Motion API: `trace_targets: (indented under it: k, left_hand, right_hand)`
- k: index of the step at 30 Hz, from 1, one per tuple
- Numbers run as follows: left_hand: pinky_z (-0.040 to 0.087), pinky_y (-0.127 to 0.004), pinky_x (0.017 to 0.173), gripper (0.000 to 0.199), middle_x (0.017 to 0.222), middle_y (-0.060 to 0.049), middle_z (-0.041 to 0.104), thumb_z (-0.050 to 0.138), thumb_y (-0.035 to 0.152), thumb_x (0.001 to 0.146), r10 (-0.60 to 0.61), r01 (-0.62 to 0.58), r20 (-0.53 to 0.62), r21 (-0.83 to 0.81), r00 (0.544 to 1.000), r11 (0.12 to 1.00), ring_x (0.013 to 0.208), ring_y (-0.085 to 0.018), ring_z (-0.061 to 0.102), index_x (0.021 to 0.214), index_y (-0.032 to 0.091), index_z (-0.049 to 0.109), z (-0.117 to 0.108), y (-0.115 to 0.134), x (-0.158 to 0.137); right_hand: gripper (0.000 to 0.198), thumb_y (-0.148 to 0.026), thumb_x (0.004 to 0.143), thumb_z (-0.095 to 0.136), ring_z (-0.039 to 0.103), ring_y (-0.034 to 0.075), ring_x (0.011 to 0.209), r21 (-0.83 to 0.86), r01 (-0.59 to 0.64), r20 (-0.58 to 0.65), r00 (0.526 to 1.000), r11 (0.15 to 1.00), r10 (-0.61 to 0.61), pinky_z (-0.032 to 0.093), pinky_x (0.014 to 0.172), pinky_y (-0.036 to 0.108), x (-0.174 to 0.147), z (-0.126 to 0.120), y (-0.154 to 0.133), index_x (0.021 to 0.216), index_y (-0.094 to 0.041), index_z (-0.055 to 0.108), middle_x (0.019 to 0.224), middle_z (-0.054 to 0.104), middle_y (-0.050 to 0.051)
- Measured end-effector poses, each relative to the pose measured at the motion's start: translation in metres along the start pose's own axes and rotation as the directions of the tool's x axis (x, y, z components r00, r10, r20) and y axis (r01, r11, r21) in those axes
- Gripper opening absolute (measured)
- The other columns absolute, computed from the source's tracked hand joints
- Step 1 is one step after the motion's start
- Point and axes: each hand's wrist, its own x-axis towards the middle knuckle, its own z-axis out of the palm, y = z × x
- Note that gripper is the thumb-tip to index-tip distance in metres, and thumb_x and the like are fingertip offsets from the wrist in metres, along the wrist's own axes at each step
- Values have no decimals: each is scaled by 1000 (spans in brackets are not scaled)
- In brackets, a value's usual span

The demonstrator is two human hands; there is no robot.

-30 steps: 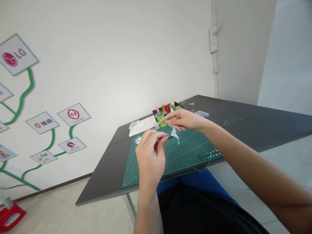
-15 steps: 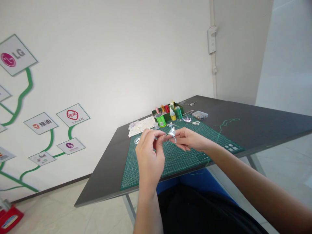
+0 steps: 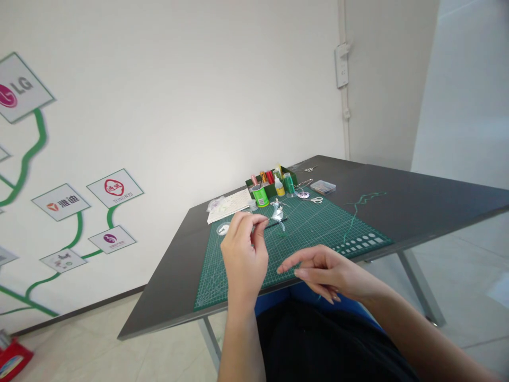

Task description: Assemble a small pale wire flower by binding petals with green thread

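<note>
Piece (image 3: 278, 214) pinched, jutting past left fingers (image 3: 256, 218)

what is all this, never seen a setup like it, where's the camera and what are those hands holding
There is no machine here: these are a person's two bare hands. The picture comes from one camera worn on their head, looking forward and down, so you see roughly their own view.

On the dark table lies a green gridded cutting mat. Around its far side are a bright green can, a small bottle with a yellow label, scissors and a clear case. Loose green thread trails on the right.

The left hand has thumb and finger pinched, apparently holding a small pale blue, shiny piece. The right hand is lower, fingers loosely curled; whether it holds anything fine like thread, I can't tell.
</note>
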Motion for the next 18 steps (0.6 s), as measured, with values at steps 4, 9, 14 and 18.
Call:
trace_targets:
  k: [4,9,14,18]
  left_hand:
    - [47,-23,67,14,84,-2,65,57,15,95,-8,7,-14,-3,1000,1000,76,-13,60,85,19,66,0,-1,0]
    - [46,-22,66,14,83,-2,65,58,15,95,-12,12,-16,-12,1000,1000,76,-13,60,85,19,67,-1,-1,-1]
    - [46,-22,64,14,83,-2,66,58,15,95,-15,14,-16,-25,1000,1000,74,-13,60,84,18,67,-2,0,-1]
    - [47,-22,64,14,83,-3,66,59,16,95,-12,12,-14,-31,1000,999,74,-13,60,84,18,69,-3,0,-2]
  right_hand:
    - [45,-46,94,61,34,5,32,-29,-14,10,1000,999,14,29,34,14,-10,8,-5,120,-10,70,42,49,-7]
    - [48,-48,94,60,35,5,32,-58,-38,30,999,998,39,29,35,14,-25,20,-14,121,-10,70,44,48,-6]
    - [47,-50,95,59,35,5,34,-115,-17,4,1000,993,18,27,35,15,-38,30,-24,118,-12,73,43,45,-6]
    - [46,-51,96,56,39,5,35,-220,44,-8,999,975,-47,28,36,16,-46,33,-42,116,-14,75,46,48,-4]
